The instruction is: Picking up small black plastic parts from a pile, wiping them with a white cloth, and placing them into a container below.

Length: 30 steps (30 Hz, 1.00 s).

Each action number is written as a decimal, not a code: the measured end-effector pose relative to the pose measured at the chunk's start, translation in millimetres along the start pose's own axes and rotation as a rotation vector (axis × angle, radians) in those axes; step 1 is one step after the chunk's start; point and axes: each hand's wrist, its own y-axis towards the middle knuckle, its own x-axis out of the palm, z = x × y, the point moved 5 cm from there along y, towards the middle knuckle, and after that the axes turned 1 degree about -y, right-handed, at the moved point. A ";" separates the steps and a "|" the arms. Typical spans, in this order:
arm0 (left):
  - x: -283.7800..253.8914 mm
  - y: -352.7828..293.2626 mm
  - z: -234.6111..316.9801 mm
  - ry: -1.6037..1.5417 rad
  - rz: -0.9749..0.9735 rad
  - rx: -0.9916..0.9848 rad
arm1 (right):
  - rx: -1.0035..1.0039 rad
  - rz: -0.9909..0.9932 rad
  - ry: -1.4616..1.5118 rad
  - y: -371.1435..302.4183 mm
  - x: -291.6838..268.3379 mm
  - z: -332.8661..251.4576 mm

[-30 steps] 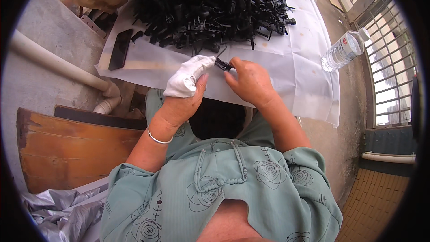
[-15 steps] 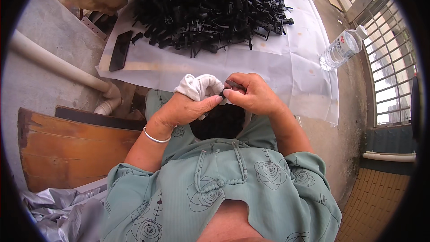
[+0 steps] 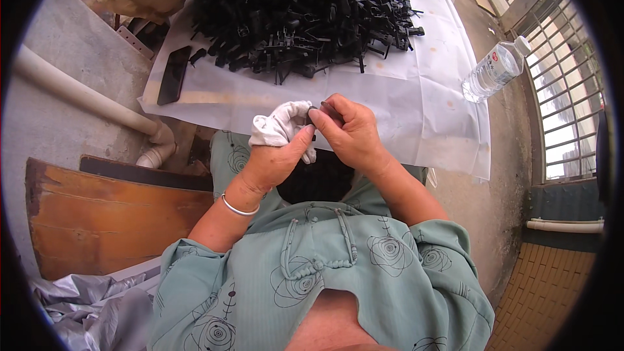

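Note:
My left hand [image 3: 272,164] is closed, its fingers covered by a white cloth or glove [image 3: 276,125] with the thumb bare. Between its thumb and fingers is a small black part [image 3: 314,136], mostly hidden. My right hand [image 3: 356,135] meets it, pinching a thin dark tool [image 3: 333,113] whose tip is hidden at the fingers; its kind does not show clearly. Below both hands, between my knees, sits a container of black parts [image 3: 318,182]. Beyond them a large heap of black plastic parts [image 3: 299,19] covers the far side of the table.
White sheeting [image 3: 403,104] covers the table. A dark phone [image 3: 174,75] lies at its left, and a clear water bottle [image 3: 494,68] stands at its right edge. To my left are a pale pipe [image 3: 84,94] and a brown wooden board [image 3: 117,214]. A barred window [image 3: 565,84] is at right.
Both hands have shifted slightly left and up together. The right hand has turned more upright, and the white cloth has tilted over to the left. The heap and bottle stay put.

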 end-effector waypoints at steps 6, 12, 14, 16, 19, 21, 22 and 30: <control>-5.9 -0.3 -1.7 0.229 0.135 -0.020 | 0.025 -0.305 0.002 -3.2 7.3 4.4; -2.1 -1.5 7.0 0.697 0.165 0.423 | 0.242 -0.270 0.284 -9.7 27.5 27.2; -2.5 -2.7 5.6 0.555 0.174 0.298 | 0.260 -0.277 0.419 -10.4 30.0 26.0; -1.8 -1.5 5.1 0.450 0.135 0.279 | 0.214 -0.300 0.355 -7.0 20.4 25.0; -7.0 4.0 6.2 0.244 0.078 0.205 | 0.156 -0.353 0.079 -2.9 7.0 17.9; -8.9 4.4 6.3 0.092 0.064 0.091 | 0.152 -0.486 -0.164 -3.0 2.0 15.1; -8.3 4.5 9.6 0.091 0.063 0.091 | 0.153 -0.485 -0.165 -4.7 1.1 18.5; 2.4 -1.9 10.2 0.156 -0.058 -0.093 | 0.140 -0.348 0.165 -1.6 -3.1 7.4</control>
